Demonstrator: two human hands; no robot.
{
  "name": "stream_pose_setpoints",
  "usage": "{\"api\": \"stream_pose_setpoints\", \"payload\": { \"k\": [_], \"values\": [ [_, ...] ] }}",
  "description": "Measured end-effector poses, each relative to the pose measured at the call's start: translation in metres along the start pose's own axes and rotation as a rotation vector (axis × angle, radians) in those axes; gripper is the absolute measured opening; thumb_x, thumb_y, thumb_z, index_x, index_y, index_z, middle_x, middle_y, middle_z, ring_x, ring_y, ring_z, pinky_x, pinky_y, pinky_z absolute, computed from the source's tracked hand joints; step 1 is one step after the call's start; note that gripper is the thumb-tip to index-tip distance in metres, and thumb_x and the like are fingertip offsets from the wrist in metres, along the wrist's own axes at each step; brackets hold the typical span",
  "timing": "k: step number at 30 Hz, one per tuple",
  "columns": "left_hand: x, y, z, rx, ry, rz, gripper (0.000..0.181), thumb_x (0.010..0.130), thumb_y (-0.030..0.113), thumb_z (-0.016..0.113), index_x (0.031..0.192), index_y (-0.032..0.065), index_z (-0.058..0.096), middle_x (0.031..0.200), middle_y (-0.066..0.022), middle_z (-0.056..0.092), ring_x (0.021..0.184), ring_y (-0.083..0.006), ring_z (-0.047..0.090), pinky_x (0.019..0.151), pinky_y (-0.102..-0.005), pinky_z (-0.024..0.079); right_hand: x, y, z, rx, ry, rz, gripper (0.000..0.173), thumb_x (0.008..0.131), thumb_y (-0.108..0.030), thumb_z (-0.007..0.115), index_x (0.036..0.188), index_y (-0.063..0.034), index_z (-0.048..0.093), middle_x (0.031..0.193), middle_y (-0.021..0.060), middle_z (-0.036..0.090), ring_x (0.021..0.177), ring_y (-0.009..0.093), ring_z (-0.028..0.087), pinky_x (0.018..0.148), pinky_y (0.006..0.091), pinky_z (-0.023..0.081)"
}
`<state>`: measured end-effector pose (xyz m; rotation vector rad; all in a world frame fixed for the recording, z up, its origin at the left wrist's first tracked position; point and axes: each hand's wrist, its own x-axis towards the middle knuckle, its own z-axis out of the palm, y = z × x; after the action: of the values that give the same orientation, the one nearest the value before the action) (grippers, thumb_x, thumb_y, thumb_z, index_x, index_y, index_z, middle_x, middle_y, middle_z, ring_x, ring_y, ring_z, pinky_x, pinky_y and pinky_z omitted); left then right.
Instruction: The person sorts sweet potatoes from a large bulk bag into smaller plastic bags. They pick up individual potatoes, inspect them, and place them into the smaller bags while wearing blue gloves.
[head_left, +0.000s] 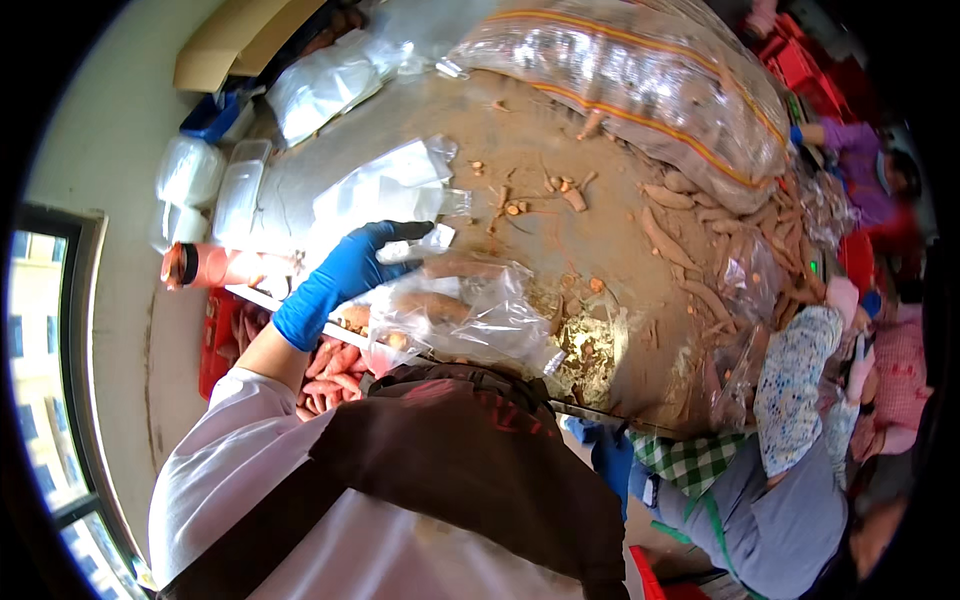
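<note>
My left hand (341, 274), in a blue glove, reaches over the near edge of the worktable with its thumb and fingers apart. A small piece of white, shiny plastic (416, 247) shows between them; whether it is gripped, I cannot tell. Just below the fingers lies a clear plastic bag (499, 326) with long brown root tubers (431, 306) in it, like sweet potatoes. The thumb is close to this bag or touches it. Beyond the hand, flat clear plastic bags (390, 180) lie on the table. My right hand is out of view.
A large striped plastic sack (622, 82) lies at the back, with loose tubers (664, 240) to its front right. Root scraps (514, 208) litter the soiled table (517, 127). An orange bottle (217, 266) is at left, above red-skinned tubers (337, 364). Co-workers (799, 375) stand at right.
</note>
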<state>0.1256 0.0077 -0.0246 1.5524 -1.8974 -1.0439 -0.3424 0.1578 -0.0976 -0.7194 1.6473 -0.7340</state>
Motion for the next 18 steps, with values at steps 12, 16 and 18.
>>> {"api": "stream_pose_setpoints", "payload": {
  "k": [12,16,18],
  "values": [
    [-0.027,-0.062,0.058,0.521,0.297,0.200,0.015,0.071,0.020,0.061,0.085,0.0175,0.067,0.081,-0.0051,0.063,0.071,-0.0240,0.061,0.060,-0.0358,0.048,0.161,-0.050,0.162,-0.380,-0.422,-0.472,0.028,0.077,-0.003,0.059,0.105,-0.0025,0.056,0.089,0.0058,0.058,0.075,0.013,0.055,0.065,0.0274,0.047],
    [0.025,-0.030,0.028,0.459,0.261,0.073,0.015,0.075,0.019,0.064,0.088,0.0120,0.067,0.086,-0.0095,0.064,0.076,-0.0292,0.061,0.066,-0.0354,0.049,0.134,-0.141,0.162,0.062,-0.072,-0.247,0.010,0.079,-0.006,0.063,0.087,-0.0043,0.058,0.074,-0.0007,0.055,0.062,0.011,0.050,0.055,0.0229,0.044],
    [0.055,-0.023,0.012,0.384,0.327,0.135,0.018,0.077,0.022,0.065,0.092,0.0122,0.066,0.088,-0.0106,0.063,0.078,-0.0298,0.060,0.069,-0.0356,0.049,0.120,-0.187,0.166,0.268,-0.087,-0.296,0.016,0.076,-0.005,0.064,0.091,-0.0031,0.058,0.077,0.0023,0.057,0.064,0.012,0.053,0.054,0.0248,0.046]
  ]
}}
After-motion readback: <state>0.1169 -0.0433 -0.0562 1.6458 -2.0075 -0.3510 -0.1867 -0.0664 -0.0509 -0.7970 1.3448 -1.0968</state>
